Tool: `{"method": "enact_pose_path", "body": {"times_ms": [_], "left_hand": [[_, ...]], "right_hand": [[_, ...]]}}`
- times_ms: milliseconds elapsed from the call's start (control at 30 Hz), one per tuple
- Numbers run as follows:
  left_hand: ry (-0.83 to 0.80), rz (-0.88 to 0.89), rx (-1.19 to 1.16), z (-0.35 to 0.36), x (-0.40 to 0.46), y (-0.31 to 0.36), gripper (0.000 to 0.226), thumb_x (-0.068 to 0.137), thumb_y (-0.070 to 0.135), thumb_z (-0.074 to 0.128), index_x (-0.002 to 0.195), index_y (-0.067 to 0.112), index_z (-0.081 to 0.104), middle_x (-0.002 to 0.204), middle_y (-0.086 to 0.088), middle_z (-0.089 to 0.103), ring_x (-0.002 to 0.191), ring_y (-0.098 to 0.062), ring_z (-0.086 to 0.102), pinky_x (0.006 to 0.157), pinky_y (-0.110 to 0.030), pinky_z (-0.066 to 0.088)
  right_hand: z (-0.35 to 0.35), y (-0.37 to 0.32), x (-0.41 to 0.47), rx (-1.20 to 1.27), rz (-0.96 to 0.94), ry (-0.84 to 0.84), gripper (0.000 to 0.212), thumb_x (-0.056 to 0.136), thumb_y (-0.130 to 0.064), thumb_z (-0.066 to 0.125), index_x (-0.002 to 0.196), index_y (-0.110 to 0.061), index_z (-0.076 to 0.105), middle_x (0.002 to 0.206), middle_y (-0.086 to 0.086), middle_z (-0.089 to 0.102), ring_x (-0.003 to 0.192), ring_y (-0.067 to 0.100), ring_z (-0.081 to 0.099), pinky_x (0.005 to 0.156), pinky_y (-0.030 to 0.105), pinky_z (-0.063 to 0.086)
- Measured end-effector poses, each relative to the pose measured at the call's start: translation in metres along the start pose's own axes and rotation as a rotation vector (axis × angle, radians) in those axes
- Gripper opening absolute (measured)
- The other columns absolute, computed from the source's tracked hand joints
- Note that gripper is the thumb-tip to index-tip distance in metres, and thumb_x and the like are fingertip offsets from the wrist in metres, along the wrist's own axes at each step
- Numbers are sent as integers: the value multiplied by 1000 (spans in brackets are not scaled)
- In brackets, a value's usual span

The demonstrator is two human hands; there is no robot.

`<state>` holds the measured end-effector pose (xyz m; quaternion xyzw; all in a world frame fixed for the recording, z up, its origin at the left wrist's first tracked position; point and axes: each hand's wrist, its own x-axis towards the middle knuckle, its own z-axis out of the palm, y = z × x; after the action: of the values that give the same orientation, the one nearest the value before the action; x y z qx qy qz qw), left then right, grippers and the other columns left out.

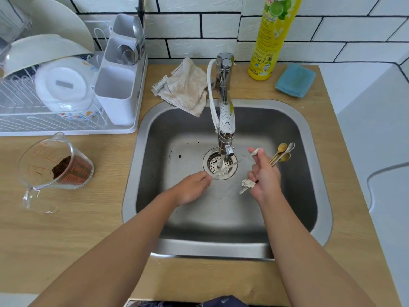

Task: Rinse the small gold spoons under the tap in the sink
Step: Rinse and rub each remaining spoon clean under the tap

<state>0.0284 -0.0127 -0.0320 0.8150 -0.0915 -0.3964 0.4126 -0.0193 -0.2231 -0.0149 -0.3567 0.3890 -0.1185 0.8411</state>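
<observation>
Water runs from the tap (225,129) onto the drain (219,166) of the steel sink (294,129). My left hand (190,188) pinches a thin, blurred utensil (225,169) and holds it in the stream over the drain. To the right of the stream my right hand (263,173) grips a bundle of small gold spoons (281,152), bowls pointing up and right. A flower-shaped handle end (247,183) sticks out below that fist. A white strip is wrapped round my right index fingertip.
A measuring jug (55,165) with brown grounds lies tipped on the wooden counter at left. Behind it stands a dish rack (66,85) with plates and a cutlery caddy. A cloth (186,85), yellow detergent bottle (270,38) and blue sponge (295,80) sit behind the sink.
</observation>
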Motion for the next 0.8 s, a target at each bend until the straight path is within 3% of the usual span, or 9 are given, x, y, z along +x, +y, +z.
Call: {"method": "enact_pose_path", "body": {"times_ms": [100, 167, 233, 267, 333, 400, 533, 667, 800], "left_hand": [[1, -109, -57, 10, 7, 17, 53, 83, 71, 36, 62, 24, 50, 63, 9, 50, 65, -18, 45, 65, -33, 36], [28, -88, -20, 19, 11, 26, 75, 82, 86, 27, 68, 16, 53, 69, 9, 59, 71, -17, 56, 68, -32, 40], [52, -12, 41, 28, 16, 37, 74, 89, 79, 26, 79, 16, 62, 85, 3, 68, 91, -23, 62, 76, -31, 42], [60, 45, 70, 31, 20, 45, 65, 95, 71, 28, 76, 19, 61, 84, 2, 66, 90, -22, 62, 74, -31, 41], [59, 143, 75, 34, 26, 64, 46, 103, 53, 36, 75, 23, 57, 75, 1, 61, 72, -12, 58, 69, -31, 38], [27, 189, 12, 33, 28, 76, 35, 104, 39, 42, 87, 13, 59, 70, 1, 57, 58, -10, 51, 65, -29, 42], [-110, 136, -124, 24, 5, 62, 36, 106, 36, 39, 99, 9, 60, 67, 2, 54, 51, -8, 47, 50, -21, 41], [-78, 10, -210, 12, -27, 23, 30, 107, 32, 38, 99, 13, 60, 65, 5, 44, 47, -7, 37, 42, -20, 30], [44, -29, 24, 1, -47, 4, 32, 106, 35, 35, 86, 23, 56, 69, 4, 51, 50, -10, 42, 45, -20, 37]], "right_hand": [[-1, -3, -1, 68, -8, -83, 10, 103, -22, 61, 97, -15, 63, 101, 2, 78, 35, 2, 26, 36, 16, 22], [-3, -7, -1, 89, -35, -74, 5, 102, -22, 62, 99, -20, 64, 94, -2, 75, 35, 1, 27, 36, 16, 22], [-5, -9, -2, 82, -58, -24, 6, 99, -21, 66, 104, -22, 67, 83, -6, 72, 35, 1, 28, 36, 16, 23], [-6, -9, -1, 55, -70, -3, 6, 98, -20, 68, 103, -20, 68, 80, -6, 70, 36, 1, 28, 36, 16, 24], [-6, -7, -2, -33, -91, 32, 2, 97, -19, 70, 97, -17, 70, 74, -6, 68, 36, 1, 27, 36, 18, 24], [-5, -4, -3, -114, -93, 59, 5, 95, -19, 73, 91, -16, 71, 67, -6, 68, 36, 2, 26, 37, 19, 21], [-3, 5, -3, -291, -101, 105, 11, 91, -24, 79, 86, -15, 76, 68, -8, 72, 37, 2, 30, 37, 18, 26], [4, 25, -6, -606, -61, -104, 12, 89, -25, 80, 95, -15, 80, 65, -21, 71, 53, -5, 60, 52, 9, 42], [7, 39, -14, -748, -41, -281, 21, 80, -23, 87, 97, -25, 73, 73, -14, 70, 73, 0, 67, 71, 14, 51]]}}
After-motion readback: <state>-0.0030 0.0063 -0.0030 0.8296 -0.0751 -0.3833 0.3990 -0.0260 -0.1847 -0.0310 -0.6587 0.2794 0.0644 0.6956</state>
